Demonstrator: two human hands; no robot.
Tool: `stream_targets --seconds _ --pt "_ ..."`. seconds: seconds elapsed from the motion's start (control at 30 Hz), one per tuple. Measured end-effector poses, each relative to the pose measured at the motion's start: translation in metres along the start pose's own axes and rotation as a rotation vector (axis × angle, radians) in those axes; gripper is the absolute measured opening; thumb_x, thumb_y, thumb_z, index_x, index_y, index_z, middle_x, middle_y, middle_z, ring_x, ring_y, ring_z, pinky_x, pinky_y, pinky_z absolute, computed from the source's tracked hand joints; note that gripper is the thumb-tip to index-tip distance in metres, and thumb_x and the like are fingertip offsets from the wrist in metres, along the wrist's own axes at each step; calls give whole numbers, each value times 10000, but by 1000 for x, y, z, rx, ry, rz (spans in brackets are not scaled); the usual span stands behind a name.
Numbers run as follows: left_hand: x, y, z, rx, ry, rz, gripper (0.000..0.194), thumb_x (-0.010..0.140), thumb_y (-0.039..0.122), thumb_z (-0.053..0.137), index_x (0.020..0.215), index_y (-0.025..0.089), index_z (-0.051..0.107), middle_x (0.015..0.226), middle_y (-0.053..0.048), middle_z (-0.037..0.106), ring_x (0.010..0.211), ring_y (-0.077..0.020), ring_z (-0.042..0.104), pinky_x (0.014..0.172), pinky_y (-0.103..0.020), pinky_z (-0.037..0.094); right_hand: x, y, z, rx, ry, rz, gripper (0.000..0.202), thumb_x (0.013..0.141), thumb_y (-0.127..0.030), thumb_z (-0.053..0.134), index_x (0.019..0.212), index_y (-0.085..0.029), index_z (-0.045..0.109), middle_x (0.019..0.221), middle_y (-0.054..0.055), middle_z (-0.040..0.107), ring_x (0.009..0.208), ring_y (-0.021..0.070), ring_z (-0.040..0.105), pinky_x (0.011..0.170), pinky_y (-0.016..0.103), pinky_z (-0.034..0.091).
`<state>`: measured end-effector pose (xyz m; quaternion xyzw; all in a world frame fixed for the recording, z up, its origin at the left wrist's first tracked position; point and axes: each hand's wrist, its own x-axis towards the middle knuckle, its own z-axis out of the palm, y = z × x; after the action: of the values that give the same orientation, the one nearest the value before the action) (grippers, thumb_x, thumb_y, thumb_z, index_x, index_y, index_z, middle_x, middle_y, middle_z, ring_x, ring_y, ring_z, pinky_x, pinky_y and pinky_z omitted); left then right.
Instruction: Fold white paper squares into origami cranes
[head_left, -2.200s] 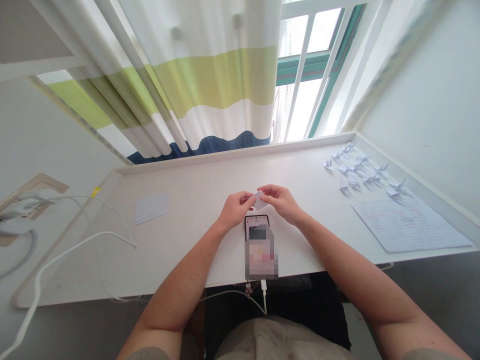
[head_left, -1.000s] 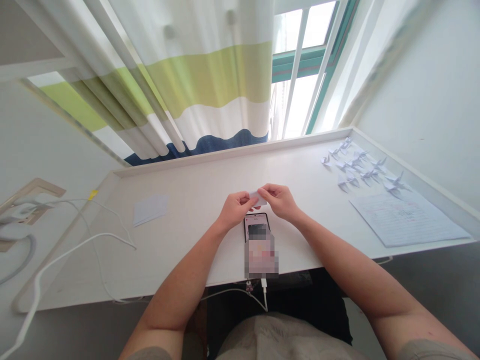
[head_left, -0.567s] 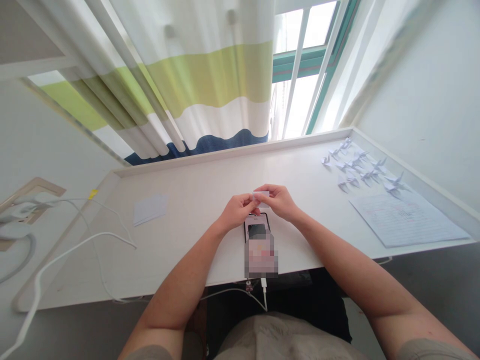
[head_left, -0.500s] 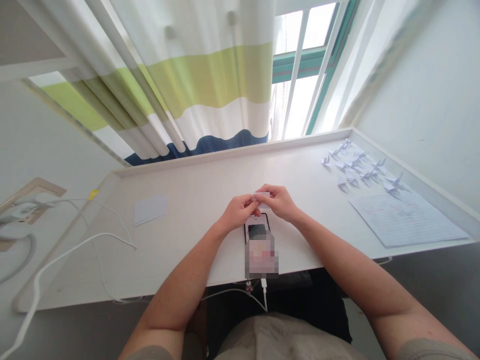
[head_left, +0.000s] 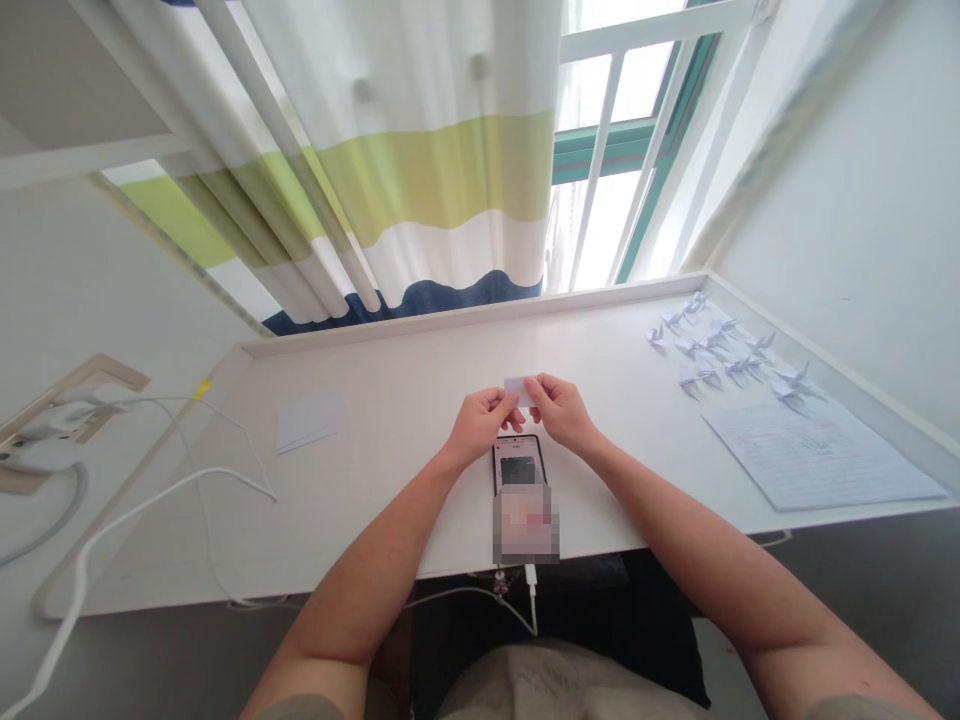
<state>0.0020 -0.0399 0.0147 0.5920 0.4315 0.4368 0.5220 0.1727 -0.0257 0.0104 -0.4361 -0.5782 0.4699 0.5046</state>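
Note:
A small folded piece of white paper [head_left: 517, 386] is held up between my two hands over the middle of the desk. My left hand [head_left: 484, 418] pinches its left lower edge between thumb and fingers. On the other side, my right hand [head_left: 556, 408] grips the right edge, thumb lying on the paper's face. Just below the hands a phone [head_left: 517, 468] lies on the desk with its screen lit, part of it blurred out. Finer creases in the paper are too small to make out.
Several folded paper cranes [head_left: 724, 345] stand at the desk's back right, beside written sheets [head_left: 817, 455]. Blank paper squares [head_left: 307, 422] lie at left. A white charging cable [head_left: 532, 590] hangs from the phone; more cords [head_left: 150, 510] run from the wall socket [head_left: 67, 430].
My right thumb and fingers have shifted on the paper, and its left part shows more now. The view has tilted slightly upward.

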Motion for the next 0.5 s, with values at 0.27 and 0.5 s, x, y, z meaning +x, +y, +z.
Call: stream_targets --seconds 0.27,0.5 --pt "-5 5 0 -42 -151 -93 485 909 614 757 908 130 726 761 -91 774 676 -172 708 673 -294 502 -1 -7 -5 -56 -58 -59 684 837 -874 638 687 -207 650 503 -26 524 481 127 455 476 299 361" --pt "-8 11 -5 81 -248 -92 541 899 653 737 682 176 607 583 -3 610 559 -118 526 612 -286 427 -2 -11 -5 108 -151 64 476 753 -660 848 790 -197 743 588 1 650 513 134 551 451 271 435"
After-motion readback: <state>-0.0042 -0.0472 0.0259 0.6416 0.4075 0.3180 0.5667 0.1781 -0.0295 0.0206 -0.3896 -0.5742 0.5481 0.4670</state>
